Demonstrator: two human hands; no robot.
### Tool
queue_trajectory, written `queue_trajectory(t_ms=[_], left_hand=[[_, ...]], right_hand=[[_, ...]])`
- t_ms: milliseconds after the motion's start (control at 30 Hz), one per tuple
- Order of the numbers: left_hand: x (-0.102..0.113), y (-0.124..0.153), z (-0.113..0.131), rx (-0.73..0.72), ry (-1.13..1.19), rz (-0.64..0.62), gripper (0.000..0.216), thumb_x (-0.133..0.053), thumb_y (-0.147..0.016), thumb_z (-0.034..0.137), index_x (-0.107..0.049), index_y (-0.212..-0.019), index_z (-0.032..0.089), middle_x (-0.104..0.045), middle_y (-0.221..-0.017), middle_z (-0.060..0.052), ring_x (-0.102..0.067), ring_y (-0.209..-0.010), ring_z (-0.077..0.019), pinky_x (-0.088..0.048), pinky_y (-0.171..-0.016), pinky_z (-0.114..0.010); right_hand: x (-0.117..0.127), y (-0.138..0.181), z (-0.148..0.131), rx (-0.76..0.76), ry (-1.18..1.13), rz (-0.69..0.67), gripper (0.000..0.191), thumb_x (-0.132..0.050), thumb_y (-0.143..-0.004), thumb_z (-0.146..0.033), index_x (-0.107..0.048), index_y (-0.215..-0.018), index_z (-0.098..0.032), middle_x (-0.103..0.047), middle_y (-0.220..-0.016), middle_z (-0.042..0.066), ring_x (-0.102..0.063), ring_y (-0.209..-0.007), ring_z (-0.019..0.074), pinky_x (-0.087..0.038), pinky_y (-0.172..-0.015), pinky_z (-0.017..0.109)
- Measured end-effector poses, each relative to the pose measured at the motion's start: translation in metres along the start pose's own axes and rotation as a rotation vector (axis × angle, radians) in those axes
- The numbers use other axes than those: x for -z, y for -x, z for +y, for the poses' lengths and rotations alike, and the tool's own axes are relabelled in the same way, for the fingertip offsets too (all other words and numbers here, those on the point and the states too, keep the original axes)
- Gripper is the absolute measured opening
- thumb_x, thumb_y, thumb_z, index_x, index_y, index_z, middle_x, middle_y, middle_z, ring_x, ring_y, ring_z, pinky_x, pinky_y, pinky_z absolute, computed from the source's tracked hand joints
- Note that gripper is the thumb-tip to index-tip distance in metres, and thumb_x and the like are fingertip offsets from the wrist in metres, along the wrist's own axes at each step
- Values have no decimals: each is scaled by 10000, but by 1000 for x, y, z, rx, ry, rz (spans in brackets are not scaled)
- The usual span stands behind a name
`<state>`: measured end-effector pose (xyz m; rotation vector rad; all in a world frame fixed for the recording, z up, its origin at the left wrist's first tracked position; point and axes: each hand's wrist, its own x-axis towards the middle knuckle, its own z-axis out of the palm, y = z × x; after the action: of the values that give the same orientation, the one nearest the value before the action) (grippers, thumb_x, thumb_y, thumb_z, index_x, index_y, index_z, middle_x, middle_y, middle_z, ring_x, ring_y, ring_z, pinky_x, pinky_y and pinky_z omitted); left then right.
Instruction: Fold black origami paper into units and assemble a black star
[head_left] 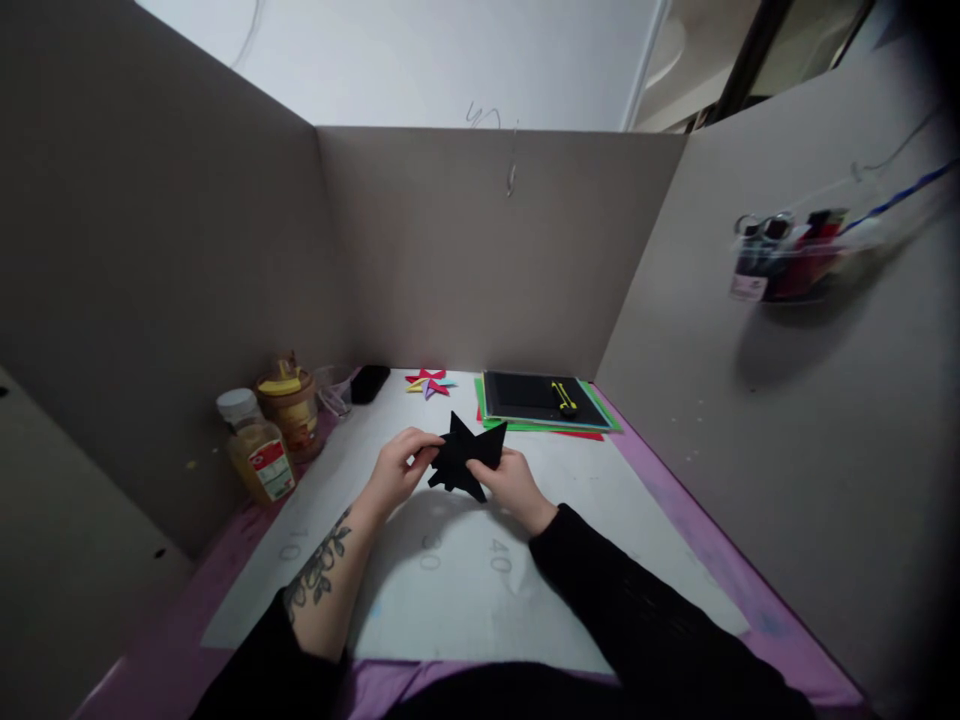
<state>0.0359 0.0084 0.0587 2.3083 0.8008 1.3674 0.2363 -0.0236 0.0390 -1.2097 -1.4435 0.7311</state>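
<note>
Between my two hands is a black folded-paper star (466, 450), held above the white sheet with several pointed tips sticking out. My left hand (401, 465) pinches its left edge between thumb and fingers. On the right side, my right hand (514, 482) grips it with the thumb lying on the front face and the fingers hidden behind. Further back on the sheet lies a small multicoloured paper star (430, 384) in red, yellow, blue and purple.
A stack of coloured sheets (517, 398) with a yellow cutter (562, 399) lies at the back right. At left stand a glue bottle (259, 455), a brown jar (292, 410), a clear cup (334, 392) and a black phone (370, 384). Grey panels (480, 250) surround the table; a holder (791, 260) hangs right.
</note>
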Motion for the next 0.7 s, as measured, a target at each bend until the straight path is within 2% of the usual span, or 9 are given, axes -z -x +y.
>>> queue_trajectory(t_ms=[133,300,467,700], left_hand=[[1,-1,4,2,108,40,129,-582,-845,225,-692,-905,193,-628,-814,-50,-590,-741,-139,-462,-599,-238],[0,-2,9,33,177,90,110,-618,-822,248,-707,-848,188,-634,-787,-53,-601,-732,-149,-490,-628,-262],[1,-1,10,-13,80,88,124,-613,-826,235,-706,-900,198,-624,-787,-47,-591,-709,-132,-475,-579,-232],[2,2,6,-79,-8,25,189,-649,-805,236,-675,-988,197,-673,-839,-55,-617,-748,-138,-507,-648,-249]], right_hand=[[2,1,-1,55,19,5,170,-612,-706,-277,-645,-678,-113,-660,-677,48,-589,-627,172,-469,-585,257],[3,2,-3,79,52,14,184,-607,-723,-298,-664,-699,-125,-675,-693,49,-607,-652,189,-480,-611,272],[3,3,-5,117,78,31,162,-594,-729,-281,-661,-709,-135,-676,-704,48,-610,-661,191,-480,-624,274],[2,3,-4,128,94,61,142,-578,-715,-261,-650,-693,-140,-664,-682,39,-602,-647,186,-476,-618,273]])
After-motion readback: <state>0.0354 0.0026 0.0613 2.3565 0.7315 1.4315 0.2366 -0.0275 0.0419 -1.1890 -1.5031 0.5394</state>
